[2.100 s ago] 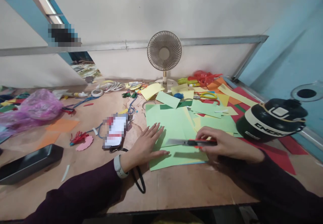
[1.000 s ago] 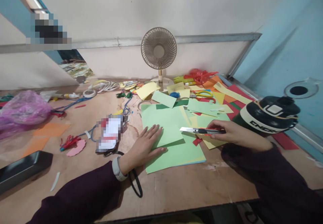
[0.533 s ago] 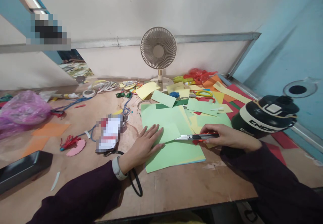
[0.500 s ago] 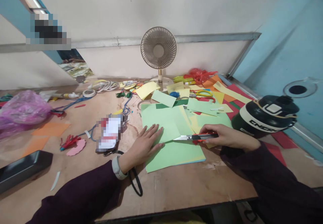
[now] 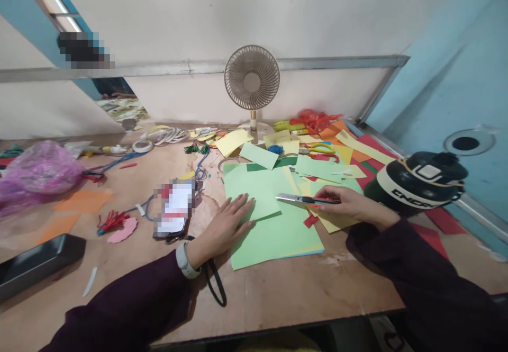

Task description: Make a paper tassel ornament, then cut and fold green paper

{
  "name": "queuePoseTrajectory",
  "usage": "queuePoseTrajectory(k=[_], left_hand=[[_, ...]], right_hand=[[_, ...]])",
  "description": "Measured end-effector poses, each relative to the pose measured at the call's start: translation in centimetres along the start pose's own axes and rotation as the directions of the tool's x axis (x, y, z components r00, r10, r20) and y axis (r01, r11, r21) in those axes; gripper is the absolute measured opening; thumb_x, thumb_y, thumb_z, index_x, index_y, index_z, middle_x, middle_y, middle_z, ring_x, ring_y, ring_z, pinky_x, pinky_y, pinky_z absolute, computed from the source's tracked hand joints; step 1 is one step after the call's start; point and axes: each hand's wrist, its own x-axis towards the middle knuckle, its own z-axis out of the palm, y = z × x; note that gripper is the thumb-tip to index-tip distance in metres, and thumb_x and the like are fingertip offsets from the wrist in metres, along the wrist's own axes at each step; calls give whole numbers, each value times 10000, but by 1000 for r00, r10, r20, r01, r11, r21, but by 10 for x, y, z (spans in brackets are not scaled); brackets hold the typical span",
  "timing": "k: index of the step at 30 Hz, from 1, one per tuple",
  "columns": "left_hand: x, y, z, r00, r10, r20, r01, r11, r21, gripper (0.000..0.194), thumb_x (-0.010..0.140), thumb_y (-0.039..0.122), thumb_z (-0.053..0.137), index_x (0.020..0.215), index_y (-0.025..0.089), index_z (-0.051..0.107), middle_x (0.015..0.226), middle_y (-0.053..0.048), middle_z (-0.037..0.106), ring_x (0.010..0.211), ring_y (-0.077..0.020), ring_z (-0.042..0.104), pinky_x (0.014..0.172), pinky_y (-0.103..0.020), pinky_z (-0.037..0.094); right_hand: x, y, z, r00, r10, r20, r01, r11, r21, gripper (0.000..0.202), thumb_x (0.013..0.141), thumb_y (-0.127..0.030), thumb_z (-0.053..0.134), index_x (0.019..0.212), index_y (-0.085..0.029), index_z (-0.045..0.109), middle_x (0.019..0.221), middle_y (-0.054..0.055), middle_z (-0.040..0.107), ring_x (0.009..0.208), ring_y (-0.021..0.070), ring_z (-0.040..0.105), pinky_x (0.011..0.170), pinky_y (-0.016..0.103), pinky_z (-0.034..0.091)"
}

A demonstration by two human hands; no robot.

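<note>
My left hand (image 5: pixel 228 227) lies flat, fingers stretched out, on the left side of light green paper (image 5: pixel 278 241). An upper green sheet (image 5: pixel 265 190) rests over the lower one, its near edge slightly lifted. In my right hand (image 5: pixel 345 204) is a utility knife (image 5: pixel 313 199), its blade pointing left just above the upper sheet. Whether the blade touches the paper I cannot tell. Yellow and blue sheets peek out beneath the green ones. A small red paper scrap (image 5: pixel 310 221) lies by the stack's right edge.
A dark water bottle (image 5: pixel 413 182) stands right of my right hand. Behind the paper are a fan (image 5: pixel 252 79), yellow-handled scissors (image 5: pixel 322 149) and coloured paper pieces. Leftward lie a phone (image 5: pixel 174 209), a black case (image 5: pixel 43 262) and a purple plastic bag (image 5: pixel 43 169).
The knife has moved up and away from the upper sheet's near edge, with my right hand. That edge now shows uncovered. My left hand stays on the paper.
</note>
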Motion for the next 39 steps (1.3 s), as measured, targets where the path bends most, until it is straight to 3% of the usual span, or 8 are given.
queuePoseTrajectory(k=[7, 16, 23, 29, 32, 37, 39], left_hand=[[0, 1, 0, 1000, 2, -1, -2, 1000, 5, 552, 985, 469, 335, 1467, 205, 286, 1528, -119, 288, 1428, -240, 215, 1152, -492, 209], [2, 2, -5, 999, -35, -17, 34, 998, -46, 610, 957, 462, 417, 1474, 177, 260, 1524, -133, 294, 1420, -253, 238, 1155, -489, 210], [2, 2, -9, 991, -82, -103, 61, 979, -195, 739, 911, 441, 522, 1503, 211, 143, 1475, -148, 347, 1339, -289, 349, 1095, -468, 334], [3, -1, -13, 981, -106, -162, 63, 966, -249, 788, 862, 477, 598, 1495, 254, 185, 1456, -144, 342, 1338, -313, 327, 1090, -482, 334], [4, -3, -10, 981, -110, -163, 69, 969, -237, 725, 893, 522, 529, 1488, 271, 200, 1493, -130, 315, 1371, -311, 289, 1120, -497, 279], [6, -7, -3, 981, -147, -125, 121, 974, -194, 642, 943, 500, 437, 1481, 243, 198, 1496, -133, 331, 1386, -307, 278, 1138, -533, 201], [6, -8, -2, 983, -141, -115, 119, 977, -179, 625, 952, 472, 431, 1482, 247, 188, 1503, -126, 324, 1391, -295, 274, 1146, -530, 170]], right_hand=[[4, 2, 8, 999, 12, -47, -9, 998, 63, 469, 739, -584, 624, 934, -158, 604, 940, 69, 643, 880, 240, 598, 757, 327, 452], [3, -9, 20, 999, 25, 25, -29, 979, 200, 359, 782, -473, 624, 961, -166, 575, 934, 76, 688, 873, 243, 652, 779, 343, 482], [-1, -17, 23, 987, -162, -4, 162, 986, 39, 326, 812, -416, 605, 1031, -175, 632, 1016, 77, 669, 924, 235, 650, 820, 346, 494], [-3, -18, 28, 957, -285, -60, 283, 958, -39, 292, 814, -382, 619, 1034, -195, 664, 998, 77, 677, 907, 217, 640, 793, 319, 493], [-3, -16, 27, 973, -226, -48, 227, 974, 9, 297, 805, -393, 630, 1026, -199, 669, 972, 65, 683, 866, 215, 654, 766, 317, 505], [7, -3, 27, 962, -24, -271, 76, 980, 181, 375, 739, -475, 688, 981, -190, 655, 974, 61, 692, 899, 254, 656, 797, 370, 522], [12, 0, 30, 965, 29, -261, 42, 964, 262, 372, 717, -478, 710, 938, -183, 659, 921, 58, 693, 835, 251, 668, 734, 368, 542]])
